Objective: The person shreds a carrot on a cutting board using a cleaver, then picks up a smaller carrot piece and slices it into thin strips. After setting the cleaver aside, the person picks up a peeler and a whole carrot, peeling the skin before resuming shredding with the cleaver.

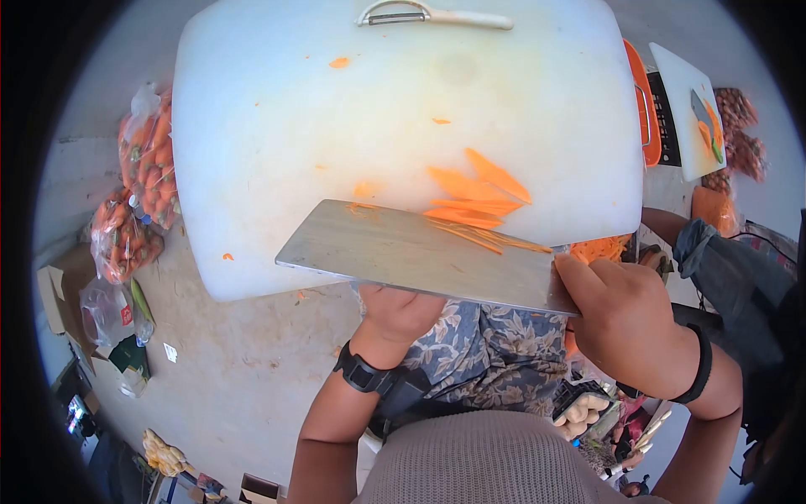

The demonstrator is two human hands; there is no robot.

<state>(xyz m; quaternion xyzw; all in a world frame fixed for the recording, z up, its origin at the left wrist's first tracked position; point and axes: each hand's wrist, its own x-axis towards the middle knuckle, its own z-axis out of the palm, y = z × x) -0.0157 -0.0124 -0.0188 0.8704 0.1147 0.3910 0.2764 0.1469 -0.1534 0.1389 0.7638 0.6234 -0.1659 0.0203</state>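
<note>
My right hand [621, 311] is closed around the handle end of a wide cleaver [403, 252], its blade held flat and slanting over the near edge of the white cutting board [277, 126]. Thin carrot strips [478, 235] lie along the blade's far edge, and orange shreds stick to its face. Just beyond the blade, several carrot slices [478, 189] rest fanned out on the board. My left hand [399, 311] is under the near edge of the blade, and its fingertips are hidden there. At the board's far edge lies a white peeler [445, 17].
Shredded carrot [600, 249] shows beside the board at the right. An orange container [645, 101] stands by its right side. Bags of carrots [151, 168] are on the left. Another board [684, 109] with a knife is at the far right, near a co-worker's sleeve [730, 260].
</note>
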